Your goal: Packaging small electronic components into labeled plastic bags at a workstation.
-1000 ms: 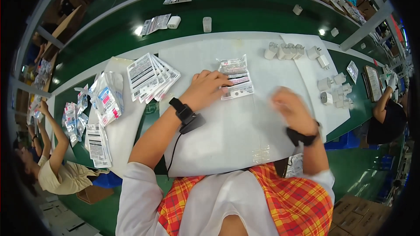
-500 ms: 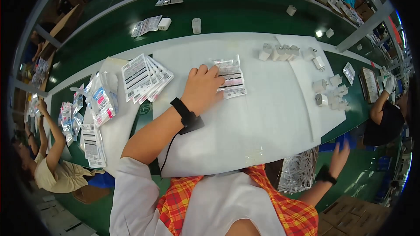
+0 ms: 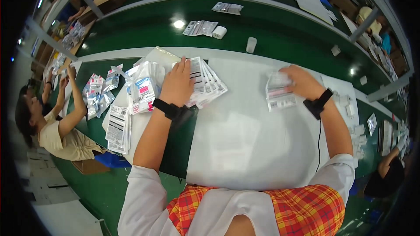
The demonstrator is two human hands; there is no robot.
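Observation:
My left hand (image 3: 178, 84) lies on the left edge of a fanned stack of printed packaging pouches (image 3: 206, 83), fingers stretched out and nearly together. To the right, my right hand (image 3: 305, 83) grips the upper right part of a single printed pouch (image 3: 280, 94) on the white mat (image 3: 245, 144). The pouch is slightly blurred, and my fingers cover its corner. Just left of my left hand is a pile of clear-and-white bags (image 3: 142, 89) with pink and blue print. Below that pile lies another stack of printed pouches (image 3: 118, 126).
White plug chargers (image 3: 359, 142) stand along the right side, partly behind my right arm. Beyond the mat, a green surface (image 3: 153, 30) carries pouches (image 3: 201, 28), a white charger (image 3: 251, 45) and another charger (image 3: 219, 32). Co-workers sit at left (image 3: 65, 126) and right.
My left hand has left the single pouch and moved left onto the fanned stack. My right hand has come up from beside the table and taken the single pouch. The view has swung left.

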